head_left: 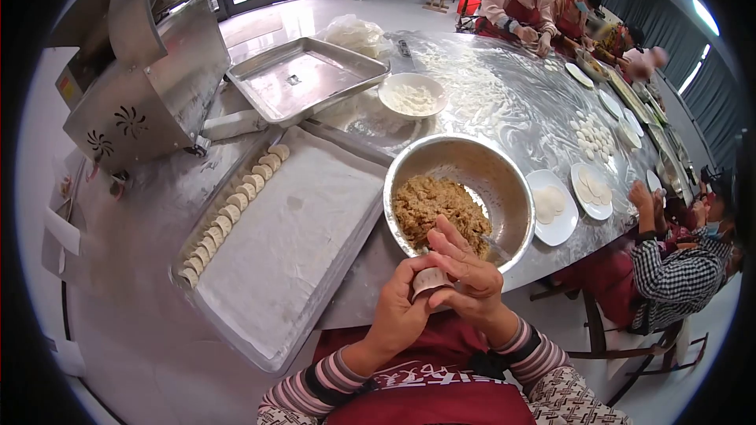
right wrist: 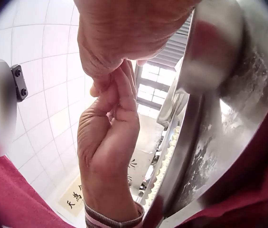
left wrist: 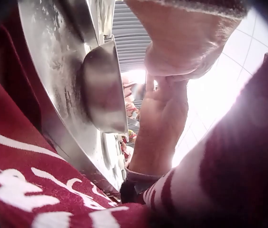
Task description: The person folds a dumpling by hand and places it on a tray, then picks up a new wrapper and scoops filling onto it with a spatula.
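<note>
Both hands meet over the near edge of a steel mixing bowl [head_left: 512,181], around a small pale dumpling [head_left: 431,279]. My left hand [head_left: 396,311] cups it from the left, with its thumb and fingers about the dough. From the other side my right hand [head_left: 478,283] pinches the dumpling's edge, its thumb low and its upper fingers reaching out past it. Brown minced filling [head_left: 441,208] fills the bowl's left part. In the wrist views, the left hand [right wrist: 110,135] and right hand [left wrist: 162,121] press together and hide the dumpling.
To the left, a paper-lined tray [head_left: 291,220] carries a row of folded dumplings [head_left: 228,216]. Beyond lie an empty metal tray [head_left: 315,75], a bowl of flour [head_left: 412,96] and a steel machine [head_left: 142,86]. Plates of round wrappers [head_left: 549,203] stand right. Other people work farther along the table.
</note>
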The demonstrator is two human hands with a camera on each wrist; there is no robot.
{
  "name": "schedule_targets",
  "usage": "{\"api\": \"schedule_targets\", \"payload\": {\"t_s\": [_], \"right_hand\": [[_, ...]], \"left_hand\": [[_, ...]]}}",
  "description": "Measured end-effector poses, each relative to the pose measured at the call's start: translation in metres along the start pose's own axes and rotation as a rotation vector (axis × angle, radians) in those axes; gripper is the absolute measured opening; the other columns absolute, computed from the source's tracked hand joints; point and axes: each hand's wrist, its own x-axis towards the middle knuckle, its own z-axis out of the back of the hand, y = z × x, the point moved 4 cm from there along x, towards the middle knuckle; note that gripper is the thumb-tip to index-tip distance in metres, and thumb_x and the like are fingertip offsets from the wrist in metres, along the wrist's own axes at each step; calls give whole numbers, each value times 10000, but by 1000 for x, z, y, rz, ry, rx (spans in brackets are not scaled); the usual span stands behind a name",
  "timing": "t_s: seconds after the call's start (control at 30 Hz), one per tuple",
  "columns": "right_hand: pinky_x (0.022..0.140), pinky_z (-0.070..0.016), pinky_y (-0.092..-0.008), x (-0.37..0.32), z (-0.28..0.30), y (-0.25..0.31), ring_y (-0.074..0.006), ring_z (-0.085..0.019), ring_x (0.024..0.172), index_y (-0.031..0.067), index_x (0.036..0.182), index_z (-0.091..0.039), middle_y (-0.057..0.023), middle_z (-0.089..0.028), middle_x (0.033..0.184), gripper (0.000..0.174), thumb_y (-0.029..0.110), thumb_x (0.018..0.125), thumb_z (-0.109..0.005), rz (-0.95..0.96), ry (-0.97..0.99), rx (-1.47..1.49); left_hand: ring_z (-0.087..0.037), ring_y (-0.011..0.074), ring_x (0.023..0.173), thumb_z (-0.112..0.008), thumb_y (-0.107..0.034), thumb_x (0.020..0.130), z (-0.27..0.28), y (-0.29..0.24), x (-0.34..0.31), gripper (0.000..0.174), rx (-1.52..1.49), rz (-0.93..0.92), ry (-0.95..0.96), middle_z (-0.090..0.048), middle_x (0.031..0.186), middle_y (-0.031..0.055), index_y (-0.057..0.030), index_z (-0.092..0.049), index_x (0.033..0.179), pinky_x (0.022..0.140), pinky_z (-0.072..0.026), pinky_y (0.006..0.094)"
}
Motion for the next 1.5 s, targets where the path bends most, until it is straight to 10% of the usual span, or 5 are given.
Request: {"api": "schedule_targets", "payload": {"t_s": [0.93, 1.5], "right_hand": [[1075, -296, -435, -23, 6, -6, -370, -329, 1350, 4, 1038, -690, -159, -580, 1255, 319, 237, 820, -675, 87, -150, -499], [1044, -356, -423, -19, 6, -7, -373, -466, 1251, 12, 993, -697, -170, -626, 1171, 256, 148, 776, -717, 115, -153, -413]], "left_hand": [[-542, 96, 995, -572, -39, 916, -7, 5, 2, 317, -175, 153, -36, -554, 1105, 53, -7, -465, 1213, 866, -475, 233], [-519, 103, 1073, -560, -27, 913, -3, 8, 6, 418, -256, 223, 22, -533, 1170, 69, 22, -414, 1302, 904, -448, 226]]}}
